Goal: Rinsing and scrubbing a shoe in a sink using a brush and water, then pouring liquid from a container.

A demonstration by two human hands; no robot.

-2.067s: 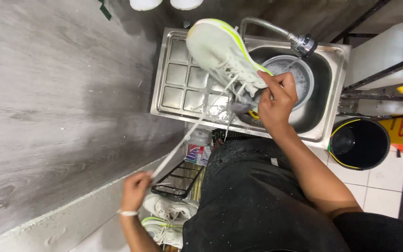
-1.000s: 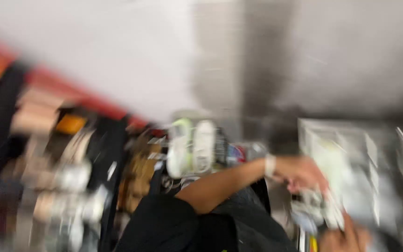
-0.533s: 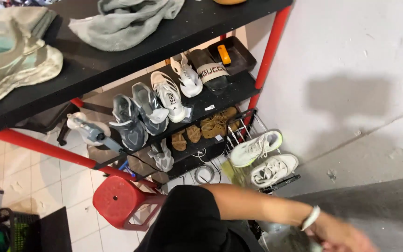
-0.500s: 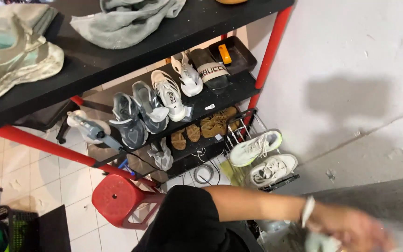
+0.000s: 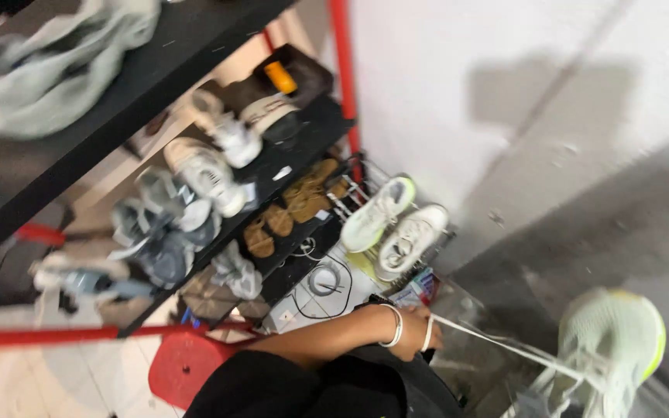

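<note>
The left hand (image 5: pixel 418 339) is closed in a grip on a white lace (image 5: pixel 497 346), drawn taut to the pale shoe (image 5: pixel 612 348) at lower right. No right hand shows. The lace looks thin, soft and likely slippery, so winding it round a finger seems surest; the shoe seems light.

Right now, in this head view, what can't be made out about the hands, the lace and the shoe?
- Right hand: not in view; the bottom right edge cuts the scene off beside the pale green shoe.
- Left hand: its grip on the white lace is hard to read, the fingers small and turned away.
- Shoe: motion blur hides where the lace ends; the bottom edge cuts off its lower part.
- Shoes on the black shelves: blurred, details unreadable.
</note>
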